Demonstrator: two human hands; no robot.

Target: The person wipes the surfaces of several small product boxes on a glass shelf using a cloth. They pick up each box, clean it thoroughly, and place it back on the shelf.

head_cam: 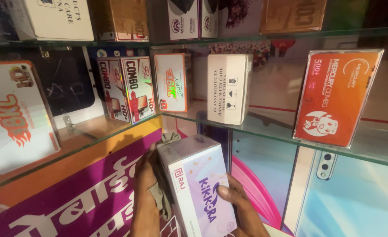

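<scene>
A white and lilac rectangular box (198, 180) stands tilted below the glass shelf, held between both hands. My right hand (242, 206) grips its lower right side, thumb lying across the printed front. My left hand (146, 184) presses a grey-green cloth (163, 193) against the box's left side; the cloth also pokes up behind the box's top corner. The palm of my left hand is hidden behind cloth and box.
A glass shelf (264, 134) runs just above the box, carrying an orange box (334, 96), a white carton (229, 87), a white and orange box (171, 82) and red shiny boxes (126, 87). More boxes sit on the upper glass shelf (255, 37). A purple and orange banner (79, 188) lies behind.
</scene>
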